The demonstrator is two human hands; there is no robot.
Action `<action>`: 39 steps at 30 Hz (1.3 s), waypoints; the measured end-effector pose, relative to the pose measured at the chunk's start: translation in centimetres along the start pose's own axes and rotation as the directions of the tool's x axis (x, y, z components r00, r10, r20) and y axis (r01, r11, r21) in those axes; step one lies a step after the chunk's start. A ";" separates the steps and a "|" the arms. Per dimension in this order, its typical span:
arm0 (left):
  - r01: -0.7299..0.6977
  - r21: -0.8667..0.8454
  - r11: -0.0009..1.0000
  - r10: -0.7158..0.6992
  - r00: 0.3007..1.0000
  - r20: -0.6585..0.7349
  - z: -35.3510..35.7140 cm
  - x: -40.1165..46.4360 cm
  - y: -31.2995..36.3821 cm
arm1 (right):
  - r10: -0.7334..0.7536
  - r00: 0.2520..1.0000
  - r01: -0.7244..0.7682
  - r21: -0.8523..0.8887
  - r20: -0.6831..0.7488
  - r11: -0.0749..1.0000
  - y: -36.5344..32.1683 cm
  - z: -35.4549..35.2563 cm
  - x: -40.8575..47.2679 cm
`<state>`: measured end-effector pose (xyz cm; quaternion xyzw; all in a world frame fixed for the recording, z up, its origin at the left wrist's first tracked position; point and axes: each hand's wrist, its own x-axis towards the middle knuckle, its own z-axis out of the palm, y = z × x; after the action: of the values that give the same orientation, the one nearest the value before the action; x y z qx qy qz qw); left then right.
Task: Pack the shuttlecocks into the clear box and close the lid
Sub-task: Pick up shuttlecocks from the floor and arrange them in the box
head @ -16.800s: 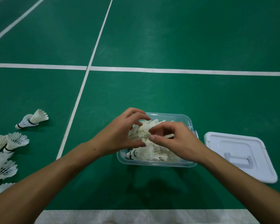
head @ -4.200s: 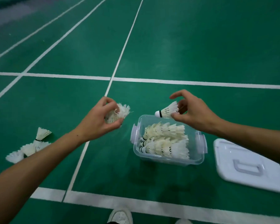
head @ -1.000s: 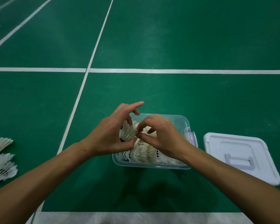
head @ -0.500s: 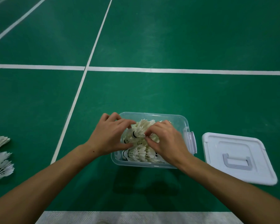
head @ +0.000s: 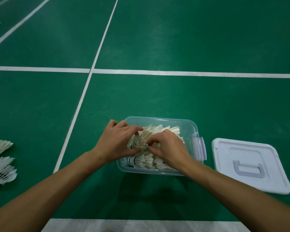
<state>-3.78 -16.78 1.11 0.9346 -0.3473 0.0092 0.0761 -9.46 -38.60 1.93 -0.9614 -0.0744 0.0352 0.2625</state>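
Clear box (head: 187,124) sits on the court floor (head: 157,97), centre, near the person. Shuttlecocks (head: 164,129) lie stacked inside it. Left hand (head: 117,143) and right hand (head: 169,148) are both over the box, fingers on one shuttlecock (head: 138,142) on top of the stack. Lid (head: 248,164) lies flat on the floor just right of the box, apart from it. Loose shuttlecocks (head: 0,161) lie far left. A court line (head: 79,104) runs between them and the box.
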 end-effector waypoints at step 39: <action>0.800 -0.266 0.538 -0.840 0.534 -0.092 -6.5 -39.5 -26.9 | -0.501 0.808 0.475 0.161 0.310 0.865 -36.9 19.5 12.4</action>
<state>-16.00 29.88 1.09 0.9690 0.1450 0.0366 0.1967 -3.87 4.52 3.66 -0.8783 -0.3616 0.1353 0.2819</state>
